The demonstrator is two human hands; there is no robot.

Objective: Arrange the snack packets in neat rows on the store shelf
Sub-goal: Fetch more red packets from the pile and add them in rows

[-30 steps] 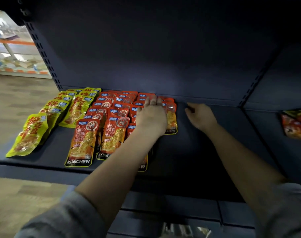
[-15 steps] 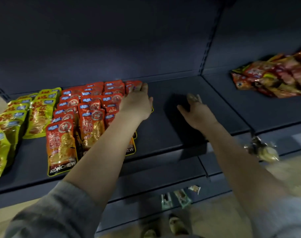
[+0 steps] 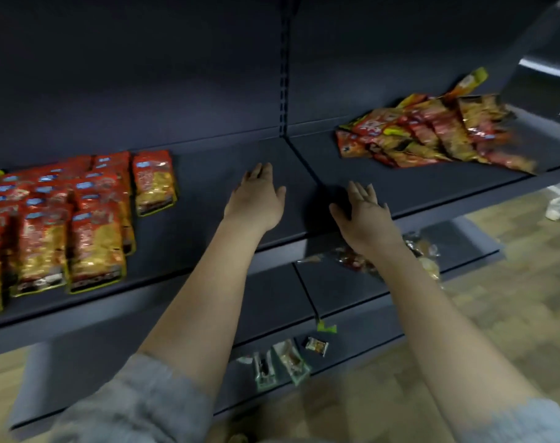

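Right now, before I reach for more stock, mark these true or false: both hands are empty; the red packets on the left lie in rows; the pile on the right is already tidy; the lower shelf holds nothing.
1. Both hands are empty. True: left hand and right hand are open.
2. The red packets lie in rows. True.
3. The right pile is tidy. False: it is a loose heap.
4. The lower shelf holds nothing. False: small wrapped snacks lie there.

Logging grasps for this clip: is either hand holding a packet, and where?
Nothing is held. The left hand and right hand are both open and empty above the shelf.
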